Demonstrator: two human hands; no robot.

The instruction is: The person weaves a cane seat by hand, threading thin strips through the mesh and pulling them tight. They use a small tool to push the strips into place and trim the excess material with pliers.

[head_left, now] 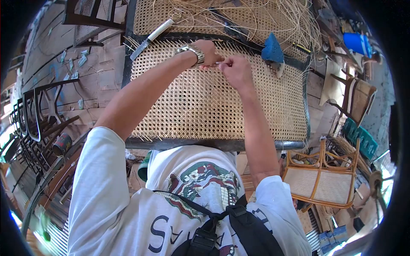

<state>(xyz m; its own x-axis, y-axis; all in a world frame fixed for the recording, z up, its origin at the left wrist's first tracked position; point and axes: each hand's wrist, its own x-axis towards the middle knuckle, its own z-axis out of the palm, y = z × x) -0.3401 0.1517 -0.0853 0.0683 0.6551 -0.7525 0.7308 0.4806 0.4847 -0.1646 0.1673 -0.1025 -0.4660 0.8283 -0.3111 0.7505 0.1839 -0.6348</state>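
Observation:
A woven cane panel (192, 106) in a dark frame lies before me, with short strand ends sticking out along its far edge. My left hand (206, 53), a metal watch (196, 54) at its wrist, is closed over the far part of the weave. Close beside it, my right hand (237, 73) pinches with thumb and index finger. A small pale bit shows between the two hands, too small to name. To the left rests a white-and-grey tool like a cutter (151, 39). A blue spongy lump (272, 49) sits to the right.
Loose cane strands (294, 23) tangle over a second woven section, where a dark tool (229, 24) lies. Dark chair frames (47, 106) crowd the left. On the right stand a rattan chair (320, 177), another woven chair (361, 100) and a blue container (356, 44).

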